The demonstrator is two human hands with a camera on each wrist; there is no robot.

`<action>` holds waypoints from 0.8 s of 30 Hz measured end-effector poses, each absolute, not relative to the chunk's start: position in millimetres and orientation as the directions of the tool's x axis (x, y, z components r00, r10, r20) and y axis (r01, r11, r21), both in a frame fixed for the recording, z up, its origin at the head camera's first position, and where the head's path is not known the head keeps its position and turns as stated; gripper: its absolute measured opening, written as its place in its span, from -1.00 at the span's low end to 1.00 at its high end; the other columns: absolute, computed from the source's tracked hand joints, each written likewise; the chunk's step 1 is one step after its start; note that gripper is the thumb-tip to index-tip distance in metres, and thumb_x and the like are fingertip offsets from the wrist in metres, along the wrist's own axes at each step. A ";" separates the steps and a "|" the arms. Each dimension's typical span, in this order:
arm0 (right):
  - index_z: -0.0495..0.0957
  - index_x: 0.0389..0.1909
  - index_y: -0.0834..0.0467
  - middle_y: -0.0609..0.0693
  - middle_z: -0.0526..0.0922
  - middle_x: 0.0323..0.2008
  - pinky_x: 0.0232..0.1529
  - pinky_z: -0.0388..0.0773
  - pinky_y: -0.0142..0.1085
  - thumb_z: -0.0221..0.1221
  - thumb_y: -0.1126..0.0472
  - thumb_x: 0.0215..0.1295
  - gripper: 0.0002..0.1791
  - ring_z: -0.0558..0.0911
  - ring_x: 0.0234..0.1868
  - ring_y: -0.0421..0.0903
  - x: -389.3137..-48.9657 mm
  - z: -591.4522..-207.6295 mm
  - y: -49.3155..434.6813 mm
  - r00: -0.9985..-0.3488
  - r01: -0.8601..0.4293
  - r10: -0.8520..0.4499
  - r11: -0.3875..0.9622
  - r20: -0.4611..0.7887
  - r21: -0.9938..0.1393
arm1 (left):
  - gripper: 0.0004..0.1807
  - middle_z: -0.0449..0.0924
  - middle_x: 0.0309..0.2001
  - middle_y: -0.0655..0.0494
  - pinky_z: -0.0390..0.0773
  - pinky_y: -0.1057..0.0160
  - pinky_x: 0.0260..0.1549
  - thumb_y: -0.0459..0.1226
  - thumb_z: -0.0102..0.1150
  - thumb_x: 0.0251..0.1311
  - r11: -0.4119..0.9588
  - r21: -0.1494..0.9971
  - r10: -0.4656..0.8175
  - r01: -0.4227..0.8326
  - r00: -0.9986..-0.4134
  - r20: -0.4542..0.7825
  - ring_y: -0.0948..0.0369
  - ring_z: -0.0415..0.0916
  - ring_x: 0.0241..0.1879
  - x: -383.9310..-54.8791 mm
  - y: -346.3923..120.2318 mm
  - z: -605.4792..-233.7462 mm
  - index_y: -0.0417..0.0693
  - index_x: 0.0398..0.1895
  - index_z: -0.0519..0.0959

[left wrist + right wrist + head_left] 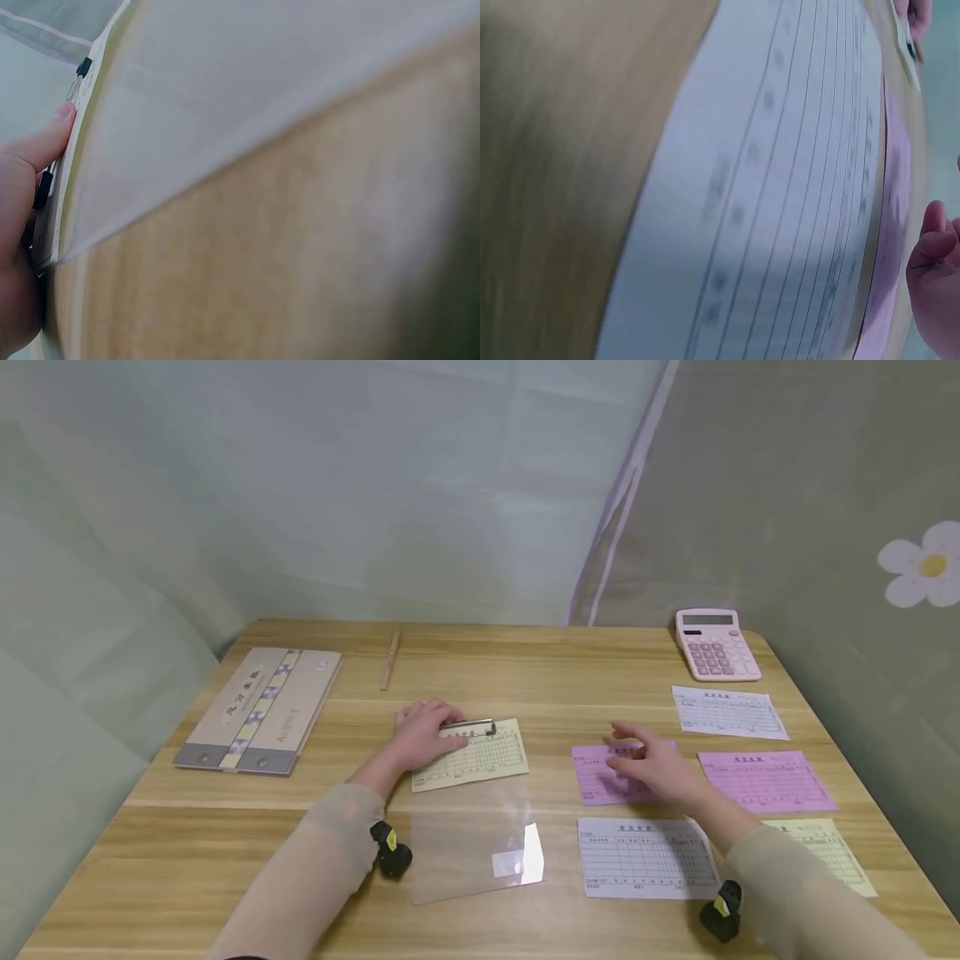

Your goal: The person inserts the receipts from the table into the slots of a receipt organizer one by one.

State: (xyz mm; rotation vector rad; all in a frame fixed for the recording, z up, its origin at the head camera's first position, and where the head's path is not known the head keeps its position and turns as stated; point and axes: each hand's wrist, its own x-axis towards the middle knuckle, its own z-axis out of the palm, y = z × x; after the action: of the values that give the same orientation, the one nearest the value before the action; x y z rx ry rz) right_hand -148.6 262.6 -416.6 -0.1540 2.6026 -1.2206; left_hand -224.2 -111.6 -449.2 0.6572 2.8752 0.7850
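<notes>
A transparent clipboard (465,843) with a metal clip (480,723) lies mid-table, a pale yellow form (480,760) at its top end. My left hand (427,737) grips that end beside the clip. In the left wrist view the thumb (52,139) lies on the clip side, while the other fingers are mostly hidden. My right hand (660,770) is over a pink form (592,777), its fingers loosely bent and nothing visible in them. In the right wrist view a white form (772,187) fills the middle, and the hand (937,289) shows at the right edge.
More forms lie at the right: white (648,860), pink (765,781), yellow (821,852) and another white (727,712). Behind them stands a pink-and-white calculator (716,645). A beige folder-like pack (258,706) is at the left, near a thin brown stick (390,660).
</notes>
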 end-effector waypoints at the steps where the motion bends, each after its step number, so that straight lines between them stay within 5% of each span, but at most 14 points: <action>1: 0.17 0.37 0.11 0.13 0.33 0.27 -0.08 0.42 -0.16 0.22 0.00 0.21 -0.24 0.49 0.01 0.05 -148.9 -417.0 267.0 -0.959 0.016 -0.207 0.639 -0.192 -0.769 | -0.48 0.45 0.05 0.09 -0.03 -0.07 0.09 0.10 0.17 0.12 0.775 0.504 0.428 0.381 -0.903 0.025 0.07 0.28 0.05 -224.0 -111.5 -449.0 0.03 0.06 0.51; 17: 0.17 0.33 0.29 0.33 0.22 0.30 0.19 0.05 0.21 0.26 -0.06 0.15 -0.15 0.14 0.30 0.36 -147.7 -410.4 328.7 -0.954 -0.060 -0.237 0.753 -0.185 -0.655 | -0.50 0.45 0.05 0.11 -0.03 -0.05 0.08 0.10 0.17 0.13 0.780 0.498 0.423 0.379 -0.906 0.027 0.08 0.27 0.03 -224.8 -110.6 -452.1 0.05 0.05 0.52; 24: 0.22 0.30 0.32 0.36 0.24 0.26 0.15 0.09 0.24 0.28 -0.11 0.11 -0.13 0.17 0.26 0.37 -149.0 -408.9 346.3 -0.955 -0.096 -0.240 0.808 -0.176 -0.582 | -0.50 0.46 0.05 0.10 -0.04 -0.06 0.10 0.09 0.18 0.13 0.777 0.501 0.422 0.380 -0.906 0.032 0.08 0.27 0.04 -224.8 -111.6 -453.2 0.03 0.06 0.52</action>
State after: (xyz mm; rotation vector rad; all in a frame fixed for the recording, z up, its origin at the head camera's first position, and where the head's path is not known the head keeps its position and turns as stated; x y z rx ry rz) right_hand -149.0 346.3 -408.9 -0.2603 2.7531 -0.8674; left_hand -224.8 -111.6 -453.2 0.6524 2.8842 0.7863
